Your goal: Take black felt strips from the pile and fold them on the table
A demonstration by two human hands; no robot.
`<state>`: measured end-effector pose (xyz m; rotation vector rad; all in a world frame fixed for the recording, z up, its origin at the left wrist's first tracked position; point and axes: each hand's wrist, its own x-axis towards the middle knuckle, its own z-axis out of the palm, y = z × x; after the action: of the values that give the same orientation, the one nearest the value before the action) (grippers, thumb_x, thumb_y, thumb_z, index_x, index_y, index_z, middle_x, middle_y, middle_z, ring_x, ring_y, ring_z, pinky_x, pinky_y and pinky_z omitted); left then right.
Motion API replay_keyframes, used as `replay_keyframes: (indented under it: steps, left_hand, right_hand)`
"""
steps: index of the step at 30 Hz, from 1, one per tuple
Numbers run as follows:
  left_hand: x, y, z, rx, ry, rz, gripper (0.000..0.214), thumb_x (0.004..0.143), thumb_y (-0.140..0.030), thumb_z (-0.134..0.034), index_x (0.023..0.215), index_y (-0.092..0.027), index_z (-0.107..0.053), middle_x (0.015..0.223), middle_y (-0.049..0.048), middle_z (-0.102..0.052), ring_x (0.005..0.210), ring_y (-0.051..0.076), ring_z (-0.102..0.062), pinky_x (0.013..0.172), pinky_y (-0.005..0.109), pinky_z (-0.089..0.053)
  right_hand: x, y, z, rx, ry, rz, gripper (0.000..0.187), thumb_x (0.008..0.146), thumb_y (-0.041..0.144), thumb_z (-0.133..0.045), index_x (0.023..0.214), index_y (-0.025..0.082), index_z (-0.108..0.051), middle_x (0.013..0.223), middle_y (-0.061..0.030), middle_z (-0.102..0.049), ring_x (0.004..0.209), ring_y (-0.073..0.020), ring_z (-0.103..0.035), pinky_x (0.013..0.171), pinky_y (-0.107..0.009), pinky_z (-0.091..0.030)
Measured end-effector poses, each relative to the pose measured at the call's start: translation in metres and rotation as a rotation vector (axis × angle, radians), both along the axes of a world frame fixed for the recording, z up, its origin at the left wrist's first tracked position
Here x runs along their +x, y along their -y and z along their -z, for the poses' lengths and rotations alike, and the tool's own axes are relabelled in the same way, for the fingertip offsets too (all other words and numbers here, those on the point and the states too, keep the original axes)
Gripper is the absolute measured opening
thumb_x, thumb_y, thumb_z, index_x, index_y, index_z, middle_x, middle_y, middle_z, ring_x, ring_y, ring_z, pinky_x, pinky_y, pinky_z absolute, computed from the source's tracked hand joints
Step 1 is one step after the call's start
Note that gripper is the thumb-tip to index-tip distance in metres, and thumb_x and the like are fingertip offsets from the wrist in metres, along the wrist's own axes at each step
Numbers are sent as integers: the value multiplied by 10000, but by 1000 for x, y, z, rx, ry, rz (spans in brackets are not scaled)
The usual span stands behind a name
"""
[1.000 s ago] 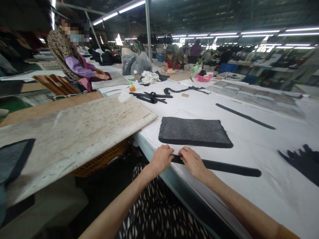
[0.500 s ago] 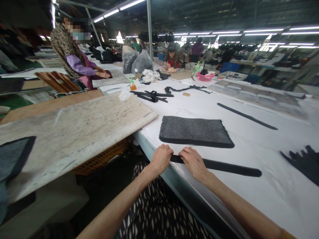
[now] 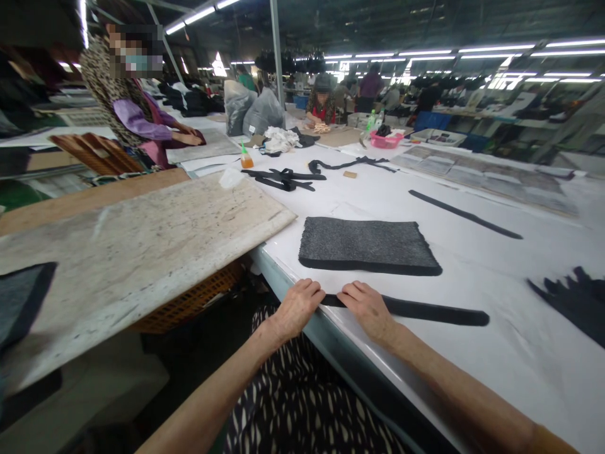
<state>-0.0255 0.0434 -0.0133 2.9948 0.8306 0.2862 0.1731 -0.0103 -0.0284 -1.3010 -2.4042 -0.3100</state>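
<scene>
At your far left, a dark-edged grey cloth (image 3: 23,299) lies on a stained board (image 3: 142,239). Next come an orange bottle (image 3: 246,159) and a tangle of black bands (image 3: 283,181) on the white tabletop (image 3: 501,271). Near the edge closest to you, your left hand (image 3: 300,307) has its grip pinching the left end of the black strip (image 3: 435,311). Just beyond your hands lies a folded grey panel (image 3: 368,244). Your right hand (image 3: 367,309), close beside the left, pinches the same strip, which runs flat to the right. Farther back lies a thin strip (image 3: 466,213); at far right, a jagged dark piece (image 3: 576,307).
</scene>
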Motion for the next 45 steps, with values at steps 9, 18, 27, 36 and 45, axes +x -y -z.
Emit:
replay_keyframes:
  steps: [9,18,27,36,45]
  left_hand:
    - [0,3,-7,78,-100,73,81,829,-76,-477,845,-130,-535,853,82,-542,786,220,-460,719,349,-401]
    - [9,4,-19,131,-285,179,295,773,-29,-429,1046,-96,-517,939,132,-550,845,265,-473,742,393,-385]
    - [-25,-3,-5,95,-199,129,335,841,-48,-369,1147,-104,-493,1000,122,-559,920,239,-499,849,365,-422]
    - [-29,8,8,-76,95,-126,467,745,38,-335,1118,-141,-553,1101,105,-555,983,218,-524,889,357,-448]
    - [-19,24,9,-510,837,-601,265,856,-332,-429,842,-157,-628,796,39,-605,725,164,-559,683,264,-446]
  right_hand:
    - [2,1,-4,-3,191,-32,123,873,103,-475,875,132,-594,802,-52,-532,739,-184,-428,659,-306,-356]
    - [-1,0,-5,-30,296,-26,149,881,95,-438,932,154,-564,836,-52,-519,758,-186,-436,662,-317,-339]
    - [-2,2,-10,-17,310,-25,168,850,86,-491,998,124,-561,840,-52,-522,766,-194,-432,665,-324,-330]
    - [11,8,-8,17,292,-12,200,818,41,-503,983,129,-577,841,-59,-538,761,-197,-448,661,-325,-330]
    - [-9,2,-12,11,284,-49,159,838,72,-510,965,143,-574,847,-53,-538,775,-192,-454,666,-323,-330]
